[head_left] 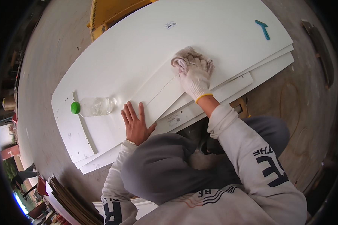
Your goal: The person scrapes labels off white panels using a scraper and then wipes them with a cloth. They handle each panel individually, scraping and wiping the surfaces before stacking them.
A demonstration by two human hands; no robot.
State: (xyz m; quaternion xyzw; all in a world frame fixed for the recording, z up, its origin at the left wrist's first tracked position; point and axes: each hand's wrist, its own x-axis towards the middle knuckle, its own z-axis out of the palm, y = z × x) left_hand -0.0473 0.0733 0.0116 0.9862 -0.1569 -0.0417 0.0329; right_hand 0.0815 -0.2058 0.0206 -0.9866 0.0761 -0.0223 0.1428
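Observation:
Flat on a narrow white board (156,95) rests my bare left hand (136,122), its fingers stretched out. My right hand (197,77) wears a white knit glove with a yellow cuff edge. It presses a crumpled pale pinkish-grey cloth (184,56) against the far end of that board, with the fingers bent over the cloth. Underneath lies a large white panel (139,48). Left of my left hand, a clear plastic bottle (97,106) with a green cap lies on its side. A teal scraper (263,29) sits at the panel's far right.
More white panels (231,88) are stacked below, their edges showing on my side. A yellow metal frame (109,17) stands beyond the far left edge. Brown boards (69,200) lean at the lower left. A dark strip (319,52) lies on the floor at right.

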